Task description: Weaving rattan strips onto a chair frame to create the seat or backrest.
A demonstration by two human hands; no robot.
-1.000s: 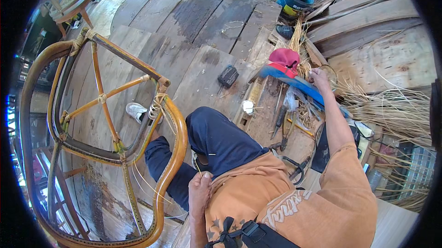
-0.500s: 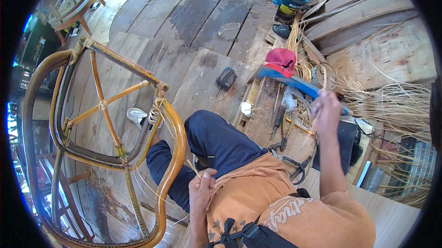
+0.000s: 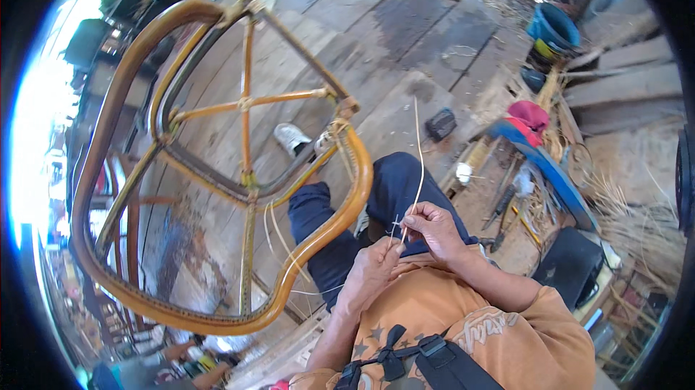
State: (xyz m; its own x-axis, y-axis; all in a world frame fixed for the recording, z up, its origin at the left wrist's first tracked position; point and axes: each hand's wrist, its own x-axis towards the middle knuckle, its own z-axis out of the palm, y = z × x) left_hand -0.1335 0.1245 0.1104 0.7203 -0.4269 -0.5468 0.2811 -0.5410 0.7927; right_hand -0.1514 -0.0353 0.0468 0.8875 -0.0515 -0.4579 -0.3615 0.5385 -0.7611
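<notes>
My left hand (image 3: 371, 268) and my right hand (image 3: 436, 232) are close together above my lap, both closed on a thin pale cane strip (image 3: 419, 155). Its long free end stands up beyond my fingertips. Short, thin ends cross between the two hands, too small to make out clearly. To the left stands a bent rattan chair frame (image 3: 367, 173) with crossed inner rods and bound joints. Loose cane strands (image 3: 279, 234) hang from its lower part, and one runs toward my left hand.
Right of my legs are hand tools (image 3: 501, 202), a blue curved piece (image 3: 561, 180), a red cap (image 3: 530, 116) and a black case (image 3: 568, 265). A dark block (image 3: 440, 124) lies on the wooden floor. Farther back stands a blue bucket (image 3: 554, 28).
My right hand has come in from the far right, over the tools, to meet my left hand at the cane strip. The view has turned left, so the scene sits farther right.
</notes>
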